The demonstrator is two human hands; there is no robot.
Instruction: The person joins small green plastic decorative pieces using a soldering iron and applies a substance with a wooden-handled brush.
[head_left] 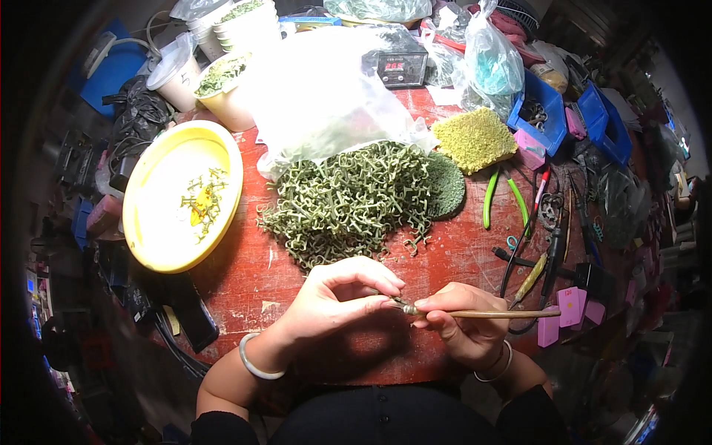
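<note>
Near the table's front edge, my left hand [326, 300] is closed in a pinch, its fingertips against the tip of a tool. What it holds there is too small to make out. My right hand [467, 326] grips a thin wooden-handled tool [512, 314] with a metal collar; the handle points right and its working end meets my left fingertips. Just beyond my hands lies a heap of small curled green pieces [341, 200], spread from under a white plastic bag [326, 104]. A few loose pieces rest at the heap's right edge.
A yellow basin [133, 200] with some pieces in it stands left. Right lie a yellow sponge-like block [475, 141], a round green pad [446, 189], green-handled pliers [491, 199], cables and pink blocks [571, 306]. Behind are tubs [226, 100], a display box [400, 63] and blue bins [540, 111].
</note>
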